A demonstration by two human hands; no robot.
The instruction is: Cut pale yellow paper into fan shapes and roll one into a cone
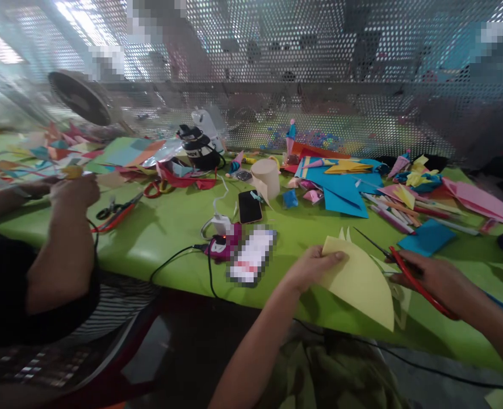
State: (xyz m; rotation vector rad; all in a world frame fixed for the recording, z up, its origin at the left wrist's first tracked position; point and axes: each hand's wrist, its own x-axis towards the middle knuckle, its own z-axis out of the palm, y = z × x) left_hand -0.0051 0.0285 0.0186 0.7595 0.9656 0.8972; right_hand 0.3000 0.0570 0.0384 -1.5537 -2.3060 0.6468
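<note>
My left hand [313,268] pinches a yellow sheet of paper [360,279] near its upper left corner, thumb on top. The paper has a curved right edge, like a fan. In my right hand [436,281] is a pair of scissors [405,272] with red handles, its blades pointing up and left, beside the curved edge. A narrow offcut strip hangs under that edge, close to the scissors. Whether the blades touch the paper, I cannot tell. A blue paper square [428,237] lies just beyond my right hand.
A phone with a lit screen [252,255], a purple power strip [225,243] with cables and a dark phone [250,207] lie left of my hands. Blue paper sheets [345,190] and rolled paper sticks [390,213] lie behind. At left a co-worker's hand [75,190] holds something yellow.
</note>
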